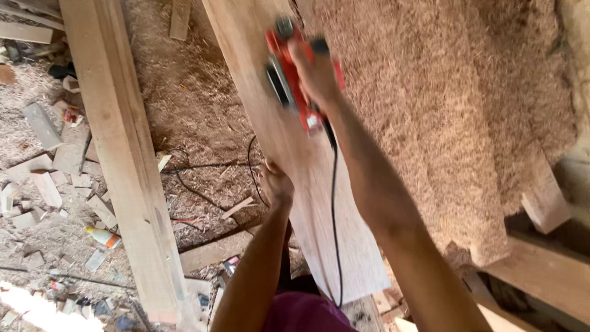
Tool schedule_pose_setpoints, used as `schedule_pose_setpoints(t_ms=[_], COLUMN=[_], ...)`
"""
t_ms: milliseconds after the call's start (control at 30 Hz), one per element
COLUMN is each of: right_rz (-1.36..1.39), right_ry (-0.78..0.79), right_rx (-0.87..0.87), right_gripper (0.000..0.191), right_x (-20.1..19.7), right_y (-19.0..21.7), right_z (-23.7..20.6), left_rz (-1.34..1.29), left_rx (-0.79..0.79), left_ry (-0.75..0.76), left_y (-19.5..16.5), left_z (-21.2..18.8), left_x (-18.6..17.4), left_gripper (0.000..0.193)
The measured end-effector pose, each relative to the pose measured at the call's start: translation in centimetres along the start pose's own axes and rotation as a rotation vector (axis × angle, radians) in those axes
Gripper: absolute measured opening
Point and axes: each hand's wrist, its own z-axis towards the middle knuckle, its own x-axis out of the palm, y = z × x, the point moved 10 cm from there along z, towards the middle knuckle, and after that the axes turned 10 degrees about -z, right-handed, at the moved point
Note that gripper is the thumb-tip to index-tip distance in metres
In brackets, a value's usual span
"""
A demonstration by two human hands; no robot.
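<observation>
Red planer (294, 74) under right hand (316, 77).

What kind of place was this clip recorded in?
Most likely a woodworking shop. The right hand runs a red power planer along a long board, with heaped sawdust and offcuts around.

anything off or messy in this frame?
Yes. The power cord trails from the red planer straight down the board being planed, in the tool's track. Offcuts litter the floor at left, and a deep shavings heap sits at right.
</observation>
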Motion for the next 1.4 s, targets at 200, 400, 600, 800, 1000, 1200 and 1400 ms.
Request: schedule_pose_setpoints(t_ms=[200, 400, 600, 800, 1000, 1200, 1400], right_rz=[-0.038, 0.002, -0.211, -0.111, -0.146, -0.108, -0.162], right_ry=[0.022, 0.039, -0.035, -0.041, 0.116, 0.127, 0.052], right_rx=[-0.062, 0.539, 0.391, 0.682, 0.577, 0.412, 0.499], right_gripper=[0.061, 0.037, 0.054, 0.055, 0.075, 0.055, 0.065], right_x=[-3.5, -10.4, -16.6, -14.6, -9.1, -7.5, -9.2], right_y=[-2.3, -16.8, -21.4, -25.3, -19.1, -17.9, -19.9], right_z=[-7.3, -41.2, -66.3, -60.2, -36.2, -42.5, -66.8], left_rz=[0.099, 0.151, 0.153, 0.177, 0.199, 0.148, 0.199], left_rx=[0.244, 0.285, 0.401, 0.397, 0.413, 0.396, 0.422], left_ry=[-0.099, -0.119, -0.161, -0.222, -0.209, -0.134, -0.211], left_y=[-0.8, 0.9, 1.6, 2.3, 1.7, 1.7, 0.9], left_z=[-1.3, -0.6, 0.6, 1.2, 0.3, -0.3, -1.1], left_x=[-0.5, 0.0, 0.8, 0.5, 0.8, 1.3, 0.3], left_gripper=[0.079, 0.078, 0.066, 0.058, 0.057, 0.055, 0.058])
